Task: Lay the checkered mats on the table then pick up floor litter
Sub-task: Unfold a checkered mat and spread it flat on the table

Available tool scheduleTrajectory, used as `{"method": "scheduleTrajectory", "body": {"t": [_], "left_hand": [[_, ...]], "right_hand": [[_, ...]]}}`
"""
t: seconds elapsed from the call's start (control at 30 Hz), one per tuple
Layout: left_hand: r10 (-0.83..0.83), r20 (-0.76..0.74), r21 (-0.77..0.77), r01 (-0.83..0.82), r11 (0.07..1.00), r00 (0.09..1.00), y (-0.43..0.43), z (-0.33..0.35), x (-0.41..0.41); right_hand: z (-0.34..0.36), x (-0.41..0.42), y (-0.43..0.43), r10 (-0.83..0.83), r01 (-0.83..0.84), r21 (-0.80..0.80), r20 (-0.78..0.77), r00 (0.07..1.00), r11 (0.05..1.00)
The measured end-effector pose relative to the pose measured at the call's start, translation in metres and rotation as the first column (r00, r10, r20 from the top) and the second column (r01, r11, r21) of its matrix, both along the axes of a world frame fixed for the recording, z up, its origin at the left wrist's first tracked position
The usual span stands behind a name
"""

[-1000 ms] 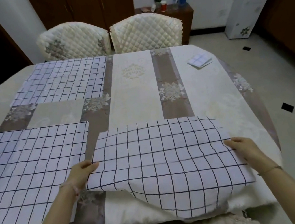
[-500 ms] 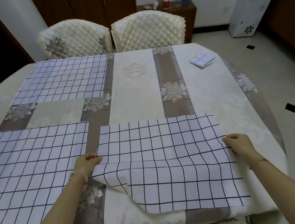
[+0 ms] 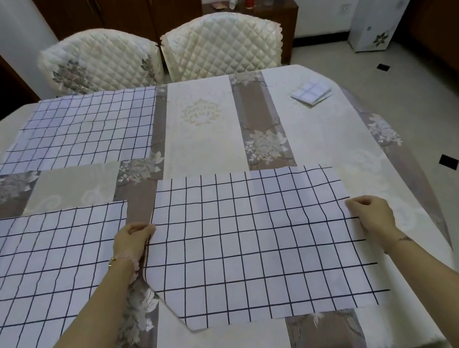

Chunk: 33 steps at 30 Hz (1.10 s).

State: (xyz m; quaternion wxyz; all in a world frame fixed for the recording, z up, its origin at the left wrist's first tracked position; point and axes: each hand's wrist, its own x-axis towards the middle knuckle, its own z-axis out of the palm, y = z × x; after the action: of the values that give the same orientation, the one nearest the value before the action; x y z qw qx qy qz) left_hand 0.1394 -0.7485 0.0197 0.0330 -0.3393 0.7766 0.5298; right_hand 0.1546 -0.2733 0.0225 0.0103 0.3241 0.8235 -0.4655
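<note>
A white checkered mat [image 3: 258,243] lies nearly flat on the near right part of the table [image 3: 207,147]; its near left corner is folded under. My left hand [image 3: 132,239] pinches its left edge, and my right hand [image 3: 372,211] pinches its right edge. A second checkered mat [image 3: 39,277] lies flat at the near left, a third [image 3: 83,129] at the far left. A small folded checkered mat [image 3: 311,92] rests at the far right of the table. Dark scraps [image 3: 448,161] lie on the floor to the right.
Two quilted cream chairs [image 3: 219,45] stand at the table's far side. Behind them a wooden side cabinet [image 3: 285,9] carries bottles and cups. A white floral appliance [image 3: 372,0] stands at the right wall. Another dark scrap [image 3: 382,66] lies farther off on the pale tiled floor.
Both hands have pushed the near right mat away from the table's edge; it hung over the edge before and now lies flatter on the tabletop.
</note>
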Motion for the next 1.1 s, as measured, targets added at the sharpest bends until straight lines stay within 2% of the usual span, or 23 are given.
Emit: {"method": "scheduleTrajectory", "body": {"t": [0.1,0.23,0.33,0.4,0.5,0.57,0.67,0.7,0.77,0.8,0.93,1.1], "left_hand": [[-0.026,-0.037,0.135,0.031,0.99,0.999,-0.008,0.005,0.019],[-0.048,0.007,0.262,0.044,0.964,0.999,-0.024,0.002,0.066],[-0.032,0.016,0.34,0.025,0.94,0.999,-0.029,-0.001,0.099],[-0.076,0.018,0.318,0.067,0.946,0.997,-0.027,-0.001,0.113],[-0.138,0.024,0.231,0.129,0.964,0.99,-0.021,0.002,0.119],[-0.105,0.01,0.225,0.1,0.969,0.994,-0.015,0.005,0.119],[-0.017,0.054,0.214,0.005,0.977,0.998,-0.007,0.004,0.119],[0.018,0.082,0.255,-0.038,0.966,0.996,-0.003,0.003,0.121],[0.059,0.133,0.344,-0.102,0.934,0.989,0.006,0.002,0.124],[0.046,0.14,0.337,-0.092,0.937,0.989,0.01,0.002,0.125],[-0.003,0.133,0.387,-0.049,0.921,0.991,0.027,0.008,0.124],[0.017,0.066,0.613,-0.054,0.788,0.998,0.043,0.013,0.119]], "right_hand": [[-0.002,0.008,0.009,0.007,-0.005,-0.072,0.017,1.0,0.997],[-0.01,0.045,0.028,0.028,-0.022,-0.145,0.039,0.999,0.989],[-0.015,0.075,0.035,0.093,-0.087,-0.079,0.087,0.992,0.993],[-0.012,0.088,0.029,0.145,-0.151,0.049,0.109,0.983,0.987],[-0.002,0.098,0.008,0.284,-0.297,0.355,0.089,0.955,0.887],[0.005,0.101,-0.018,0.445,-0.43,0.437,0.073,0.892,0.79],[0.008,0.1,-0.066,0.648,-0.603,0.442,0.062,0.759,0.664],[0.007,0.098,-0.082,0.694,-0.641,0.441,0.056,0.718,0.628],[0.003,0.094,-0.106,0.751,-0.701,0.434,0.078,0.655,0.566],[0.0,0.092,-0.115,0.766,-0.726,0.427,0.11,0.634,0.539],[-0.013,0.094,-0.127,0.773,-0.754,0.488,0.221,0.594,0.44],[-0.02,0.096,-0.123,0.783,-0.748,0.495,0.194,0.591,0.442]]}}
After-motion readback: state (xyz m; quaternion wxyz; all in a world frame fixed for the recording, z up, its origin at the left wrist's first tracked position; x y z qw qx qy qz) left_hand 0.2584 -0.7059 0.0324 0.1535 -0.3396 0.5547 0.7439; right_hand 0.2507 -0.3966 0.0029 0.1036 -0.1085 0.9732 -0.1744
